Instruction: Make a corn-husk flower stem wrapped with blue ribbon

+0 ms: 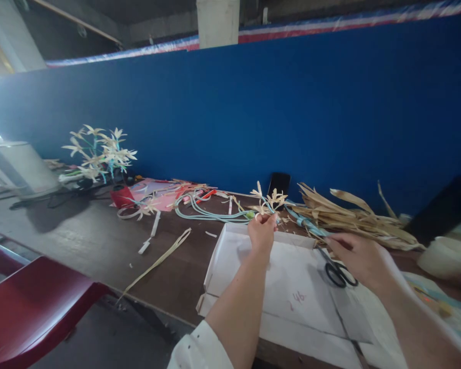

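My left hand (262,231) is closed around the stem of a spray of artificial flowers (276,199) with pale, dried-husk petals. The spray stands just above the far edge of a white cardboard tray (238,246). To the right, my right hand (351,252) pinches the end of a light-blue strip (307,224), which stretches from near the flowers to my fingers. Black-handled scissors (336,274) lie on the tray below my right hand, their blades partly hidden.
Dried corn husks (353,218) lie at the back right, near a white bowl (447,256). Coiled light-blue cords (200,215) and a phone (279,183) are behind the tray. Finished-looking flowers (107,151) and a kettle (23,169) stand left. A red chair (42,307) is front left.
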A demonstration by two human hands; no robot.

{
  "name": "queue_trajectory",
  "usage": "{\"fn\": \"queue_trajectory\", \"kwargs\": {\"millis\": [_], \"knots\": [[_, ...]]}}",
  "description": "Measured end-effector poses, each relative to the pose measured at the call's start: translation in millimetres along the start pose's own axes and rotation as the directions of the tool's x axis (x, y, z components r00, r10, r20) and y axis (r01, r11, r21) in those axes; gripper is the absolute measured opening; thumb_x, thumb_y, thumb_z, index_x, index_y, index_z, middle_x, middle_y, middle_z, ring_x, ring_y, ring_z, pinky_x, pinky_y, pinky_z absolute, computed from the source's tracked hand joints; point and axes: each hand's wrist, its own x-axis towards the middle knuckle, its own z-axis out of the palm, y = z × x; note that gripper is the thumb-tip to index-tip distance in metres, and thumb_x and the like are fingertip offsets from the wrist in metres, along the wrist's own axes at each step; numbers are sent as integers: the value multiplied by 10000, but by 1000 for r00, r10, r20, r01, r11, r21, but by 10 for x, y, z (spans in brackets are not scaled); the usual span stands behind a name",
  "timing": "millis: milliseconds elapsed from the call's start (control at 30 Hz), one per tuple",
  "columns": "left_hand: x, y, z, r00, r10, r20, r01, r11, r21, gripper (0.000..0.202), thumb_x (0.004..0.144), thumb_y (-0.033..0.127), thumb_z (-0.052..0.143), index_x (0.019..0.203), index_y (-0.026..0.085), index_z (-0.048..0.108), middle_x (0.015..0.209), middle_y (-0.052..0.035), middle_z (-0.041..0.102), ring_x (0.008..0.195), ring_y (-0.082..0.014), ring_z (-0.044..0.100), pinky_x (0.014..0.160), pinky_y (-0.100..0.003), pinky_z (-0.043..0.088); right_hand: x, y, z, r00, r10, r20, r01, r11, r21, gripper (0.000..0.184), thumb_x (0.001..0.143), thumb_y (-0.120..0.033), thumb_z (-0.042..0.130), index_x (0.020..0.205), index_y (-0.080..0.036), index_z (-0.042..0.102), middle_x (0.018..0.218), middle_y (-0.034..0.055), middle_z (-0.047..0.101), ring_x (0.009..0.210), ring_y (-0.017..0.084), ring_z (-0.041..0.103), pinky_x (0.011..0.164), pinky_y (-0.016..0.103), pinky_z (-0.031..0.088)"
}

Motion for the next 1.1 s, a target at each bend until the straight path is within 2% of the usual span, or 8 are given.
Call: {"fn": "queue_trajectory", "kwargs": {"millis": [67, 200, 333, 433, 567, 700, 900, 1100], "knots": [[-1, 0, -9, 1000, 11, 2, -11, 1000, 21, 189, 652, 302, 681, 591, 161, 572, 508, 20, 541, 492, -94, 513, 565, -240, 478, -14, -286, 84, 997, -64, 43, 59, 992, 114, 271, 739, -433, 587, 890, -251, 718, 728, 34, 700, 643, 209, 614, 618, 322, 426], [39, -46, -23, 997, 70, 18, -71, 996, 47, 195, 644, 319, 688, 606, 154, 591, 558, 0, 570, 519, -108, 525, 560, -253, 495, 37, -653, 456, 979, -190, 73, 142, 894, 424, 267, 748, -334, 597, 975, -237, 701, 943, 38, 708, 866, 217, 643, 797, 322, 458], [105, -133, -38, 994, 98, 39, -100, 994, 54, 192, 662, 335, 676, 639, 154, 614, 587, -15, 597, 536, -122, 551, 579, -269, 508, 175, -669, 823, 971, -191, 146, 53, 761, 646, 339, 694, -272, 652, 1028, -221, 683, 1040, 46, 687, 968, 226, 624, 896, 354, 446], [127, -176, -55, 989, 141, 35, -143, 988, 61, 206, 667, 357, 672, 656, 158, 624, 619, -24, 623, 566, -131, 574, 597, -267, 503, 222, -598, 946, 970, -168, 176, -8, 701, 713, 375, 685, -279, 674, 1052, -203, 666, 1061, 55, 680, 977, 220, 621, 908, 364, 443], [98, -155, -67, 986, 164, 30, -166, 977, 132, 236, 674, 394, 660, 671, 158, 639, 615, -25, 629, 559, -132, 573, 572, -248, 477, 166, -558, 963, 960, -132, 246, -122, 596, 794, 389, 640, -275, 720, 1020, -203, 676, 1041, 50, 683, 912, 199, 633, 828, 331, 481], [41, -81, -60, 983, 174, 59, -182, 971, 156, 239, 692, 398, 640, 695, 160, 662, 613, -25, 635, 548, -128, 567, 552, -232, 455, 112, -561, 948, 961, 8, 277, -238, 536, 810, 373, 631, -321, 724, 984, -209, 680, 981, 42, 689, 871, 191, 635, 662, 261, 491], [-26, -16, -49, 977, 175, 118, -192, 969, 154, 256, 736, 397, 595, 721, 154, 675, 601, -19, 628, 536, -123, 569, 541, -219, 447, 81, -587, 874, 925, 89, 368, -374, 368, 851, 393, 597, -291, 732, 972, -190, 676, 869, 53, 681, 774, 149, 610, 518, 189, 375], [-34, -17, -61, 960, 252, 122, -276, 923, 267, 271, 750, 419, 585, 737, 165, 678, 658, -36, 664, 568, -133, 592, 567, -221, 453, 57, -597, 827, 928, 55, 369, -368, 290, 883, 363, 536, -295, 786, 868, -184, 688, 634, -6, 592, 545, 93, 488, 391, 195, 224]]}}
